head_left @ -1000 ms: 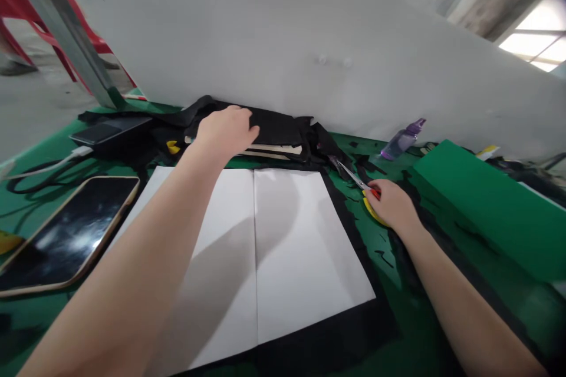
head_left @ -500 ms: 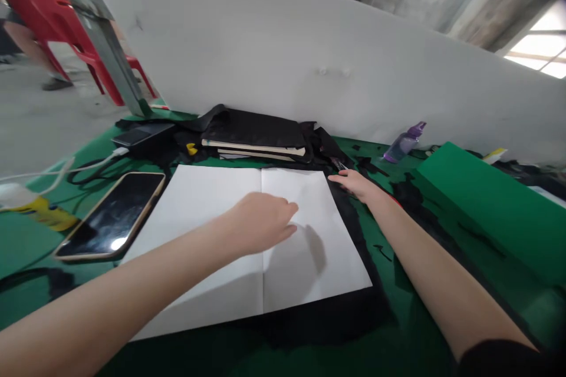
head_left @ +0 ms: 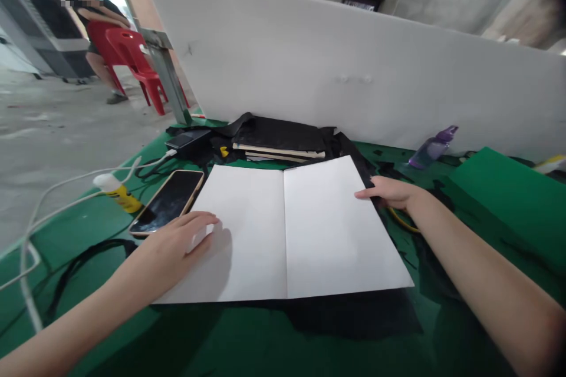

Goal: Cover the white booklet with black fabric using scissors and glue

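A white sheet of paper (head_left: 331, 230) with a fold line down its middle lies spread before me on dark cloth. My right hand (head_left: 391, 191) pinches its right edge, thumb on top and fingers beneath, and that half is tilted up slightly. Over the sheet's left edge is my left hand (head_left: 181, 241), its thumb and fingers apart and its shadow on the paper; whether it touches the sheet I cannot tell. Left of the paper lies a phone (head_left: 170, 203). Beneath my right wrist a yellow curved strip (head_left: 404, 222) shows in part.
A glue stick (head_left: 119, 193) and white cables (head_left: 30, 241) lie at the left. Books under black cloth (head_left: 283, 132) lie behind the paper, before a white partition (head_left: 309, 59). A purple bottle (head_left: 433, 147) and green board (head_left: 508, 200) are at right. A person sits on a red chair (head_left: 132, 56).
My left hand has moved left from over the sheet's middle to its left edge and opened. My right hand has taken hold of the right edge, raising it. The view has shifted left.
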Demonstrator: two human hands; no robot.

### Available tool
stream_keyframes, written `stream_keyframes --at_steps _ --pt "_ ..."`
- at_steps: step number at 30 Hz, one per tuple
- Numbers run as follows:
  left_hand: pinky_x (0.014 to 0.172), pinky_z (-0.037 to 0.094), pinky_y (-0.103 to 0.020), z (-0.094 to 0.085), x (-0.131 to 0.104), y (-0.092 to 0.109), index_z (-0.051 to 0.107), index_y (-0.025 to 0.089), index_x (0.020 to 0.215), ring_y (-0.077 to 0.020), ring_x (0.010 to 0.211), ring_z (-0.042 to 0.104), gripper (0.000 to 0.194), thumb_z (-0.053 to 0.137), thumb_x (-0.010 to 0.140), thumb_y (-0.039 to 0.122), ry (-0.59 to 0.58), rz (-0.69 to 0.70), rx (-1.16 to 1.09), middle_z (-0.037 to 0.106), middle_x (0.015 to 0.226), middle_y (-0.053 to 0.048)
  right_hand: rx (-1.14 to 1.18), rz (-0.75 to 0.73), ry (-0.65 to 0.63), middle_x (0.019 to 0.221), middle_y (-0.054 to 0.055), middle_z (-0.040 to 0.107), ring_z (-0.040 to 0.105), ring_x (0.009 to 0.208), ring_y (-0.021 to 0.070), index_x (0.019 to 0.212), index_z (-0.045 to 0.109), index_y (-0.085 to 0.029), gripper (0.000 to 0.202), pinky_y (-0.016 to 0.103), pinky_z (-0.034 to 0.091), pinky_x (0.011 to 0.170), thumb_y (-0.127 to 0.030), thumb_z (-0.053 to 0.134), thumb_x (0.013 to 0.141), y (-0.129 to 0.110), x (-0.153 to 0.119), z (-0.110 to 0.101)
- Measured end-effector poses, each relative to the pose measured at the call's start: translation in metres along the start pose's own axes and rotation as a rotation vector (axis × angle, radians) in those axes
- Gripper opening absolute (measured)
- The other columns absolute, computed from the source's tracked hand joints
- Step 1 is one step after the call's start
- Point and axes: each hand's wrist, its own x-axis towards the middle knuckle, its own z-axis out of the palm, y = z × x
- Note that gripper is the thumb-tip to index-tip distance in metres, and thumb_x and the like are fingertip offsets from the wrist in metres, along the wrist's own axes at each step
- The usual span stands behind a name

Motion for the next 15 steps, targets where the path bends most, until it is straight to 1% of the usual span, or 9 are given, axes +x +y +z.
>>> stream_keyframes --at_steps 2,4,6,9,11,14,15 --pt "0.093 0.045 -0.042 0.002 -0.005 -0.008 0.052 0.025 0.123 -0.0271 0.111 0.057 0.044 0.035 0.09 0.051 0.006 -0.052 -0.026 0.049 0.135 -0.005 0.047 -0.064 -0.019 0.113 0.012 0.067 0.066 0.099 0.026 0.099 0.066 -0.018 0.044 0.038 0.056 0.085 -0.032 0.08 0.06 -0.017 -0.013 0.003" --pt "0.097 0.043 -0.043 0.004 -0.008 -0.01 0.051 0.023 0.123 -0.0279 0.116 0.054 0.047 0.037 0.089 0.052 0.017 -0.052 -0.053 0.048 0.136 -0.008 0.044 -0.103 0.026 0.105 0.012 0.07 0.068 0.092 0.0268 0.092 0.069 -0.018 0.039 0.039 0.057 0.082 -0.03 0.081 0.057 -0.035 -0.024 0.006" --pt "0.102 0.039 -0.043 0.006 -0.008 -0.007 0.052 0.022 0.122 -0.0281 0.123 0.048 0.047 0.039 0.088 0.051 0.021 -0.029 -0.086 0.05 0.134 -0.009 0.008 -0.126 0.08 0.098 0.011 0.072 0.069 0.086 0.0275 0.088 0.07 -0.019 0.038 0.041 0.058 0.079 -0.033 0.083 0.055 -0.054 -0.034 0.01" --pt "0.104 0.037 -0.045 0.007 -0.006 0.002 0.056 0.023 0.119 -0.0282 0.129 0.042 0.045 0.04 0.088 0.051 0.005 -0.032 -0.179 0.05 0.134 -0.009 -0.052 -0.168 0.178 0.087 0.01 0.073 0.069 0.078 0.0271 0.085 0.07 -0.02 0.039 0.041 0.059 0.074 -0.038 0.084 0.053 -0.077 -0.049 0.014" --pt "0.103 0.037 -0.046 0.006 -0.005 0.01 0.059 0.023 0.115 -0.0294 0.129 0.041 0.043 0.041 0.087 0.051 0.014 -0.084 -0.26 0.049 0.135 -0.009 -0.08 -0.226 0.253 0.078 0.008 0.072 0.069 0.073 0.0261 0.084 0.07 -0.019 0.039 0.041 0.059 0.072 -0.04 0.083 0.054 -0.09 -0.058 0.013" --pt "0.101 0.04 -0.047 0.004 -0.006 0.027 0.061 0.023 0.109 -0.0297 0.126 0.045 0.041 0.038 0.089 0.05 0.052 -0.157 -0.411 0.048 0.137 -0.009 -0.148 -0.334 0.346 0.07 0.006 0.069 0.068 0.07 0.0249 0.079 0.068 -0.016 0.033 0.041 0.058 0.074 -0.045 0.076 0.064 -0.108 -0.062 0.011" --pt "0.1 0.04 -0.046 0.003 -0.007 0.034 0.062 0.024 0.108 -0.029 0.125 0.046 0.04 0.037 0.09 0.049 0.065 -0.164 -0.475 0.048 0.137 -0.008 -0.157 -0.401 0.38 0.069 0.006 0.068 0.068 0.072 0.025 0.078 0.067 -0.015 0.032 0.042 0.057 0.075 -0.045 0.073 0.067 -0.113 -0.06 0.013"
